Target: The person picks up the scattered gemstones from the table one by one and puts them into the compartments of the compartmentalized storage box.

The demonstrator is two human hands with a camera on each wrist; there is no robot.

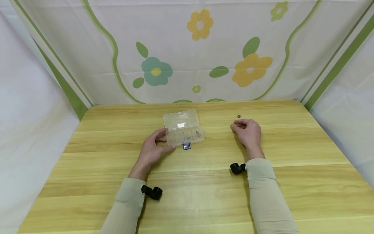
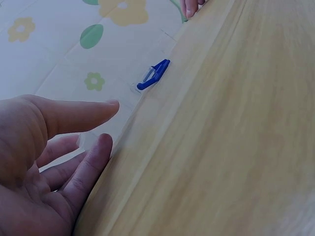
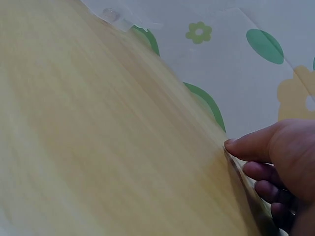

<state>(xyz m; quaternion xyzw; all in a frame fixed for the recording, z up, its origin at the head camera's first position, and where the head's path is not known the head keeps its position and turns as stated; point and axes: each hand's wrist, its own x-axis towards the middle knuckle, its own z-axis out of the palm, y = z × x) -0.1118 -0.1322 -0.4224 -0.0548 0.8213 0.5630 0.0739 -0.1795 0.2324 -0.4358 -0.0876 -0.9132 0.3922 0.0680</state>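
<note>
A small clear plastic compartment box lies on the table with its lid tilted back. My left hand holds the box at its left end, thumb along the front and fingers at the left side. A blue-edged clasp-like piece sticks out at the box's front; in the left wrist view this blue piece stands beyond the thumb. Off to the right, my right hand rests low over the table, fingers curled and thumb near the forefinger. Whether it pinches anything is hidden. Just beyond it lies a small dark green round piece.
A small dark thing sits in a right-hand compartment of the box. The wood-grain table ends at a white flowered cloth behind. White cloth also hangs on both sides. Each sleeve cuff carries a black camera.
</note>
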